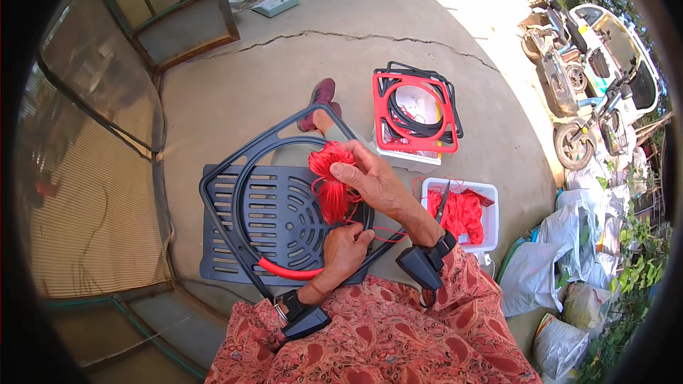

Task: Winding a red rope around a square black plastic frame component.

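My right hand [373,181] is wrapped round a bundle of red cord [331,192], its loose strands hanging down. Just below, my left hand [346,250] is closed at the lower right of a dark grey round ring [240,203] set in an angular frame [226,231]. What its fingers grip is hidden; a thin red strand runs right from beside them. Red cord wrapping [288,270] covers a stretch of the ring near my left wrist. Beneath the frame lies a dark slotted plastic board [260,203].
To the right, a white bin [491,238] holds red cord and dark-handled scissors [442,203]. Beyond it, a red frame [381,110] and black frames rest on a white box [409,160]. White sacks [544,259] and parked scooters [580,135] stand along the right.
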Demonstrator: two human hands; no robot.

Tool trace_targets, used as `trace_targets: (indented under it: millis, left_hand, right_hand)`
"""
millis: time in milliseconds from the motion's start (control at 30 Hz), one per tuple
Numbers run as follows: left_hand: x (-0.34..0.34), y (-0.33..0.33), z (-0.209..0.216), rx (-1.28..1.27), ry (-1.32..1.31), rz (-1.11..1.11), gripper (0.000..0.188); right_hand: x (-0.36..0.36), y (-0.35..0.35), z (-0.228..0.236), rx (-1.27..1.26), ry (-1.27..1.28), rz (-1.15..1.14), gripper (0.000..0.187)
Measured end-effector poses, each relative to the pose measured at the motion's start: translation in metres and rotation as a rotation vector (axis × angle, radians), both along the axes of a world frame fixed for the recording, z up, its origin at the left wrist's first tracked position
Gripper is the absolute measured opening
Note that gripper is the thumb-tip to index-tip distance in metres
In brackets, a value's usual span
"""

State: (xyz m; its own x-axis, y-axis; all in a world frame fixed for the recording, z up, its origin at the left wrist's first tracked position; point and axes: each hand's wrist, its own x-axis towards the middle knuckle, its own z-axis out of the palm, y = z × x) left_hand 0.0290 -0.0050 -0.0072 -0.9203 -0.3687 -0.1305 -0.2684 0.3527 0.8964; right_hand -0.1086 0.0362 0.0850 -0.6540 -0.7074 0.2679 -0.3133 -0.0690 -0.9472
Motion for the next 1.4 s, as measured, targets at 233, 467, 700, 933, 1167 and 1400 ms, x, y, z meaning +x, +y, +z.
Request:
trace_targets:
  millis: [233,467,700,933,1167,1400]
  left_hand:
    - [-0.005,-0.01,0.001,0.348,-0.075,0.102,0.024]
    - [-0.008,-0.01,0.009,0.552,-0.047,0.151,0.017]
    - [-0.013,-0.008,0.019,0.719,0.025,0.275,0.016]
    - [-0.01,-0.007,0.009,0.673,-0.007,0.24,0.013]
    - [-0.009,-0.008,0.011,0.747,-0.005,0.223,0.011]
    - [-0.007,-0.007,0.014,0.714,-0.019,0.206,0.015]
  right_hand:
    - [0.0,0.11,0.057,-0.551,-0.923,0.148,0.044]
    - [0.037,0.339,0.035,-0.154,-0.774,-0.725,0.017]
    - [0.107,0.583,-0.054,0.543,-0.656,-1.409,0.014]
    - [0.06,0.419,-0.056,0.434,-0.619,-1.164,0.012]
    - [0.056,0.162,-0.027,0.35,-0.521,-0.315,0.032]
    - [0.073,0.196,-0.034,0.193,-0.665,-0.444,0.011]
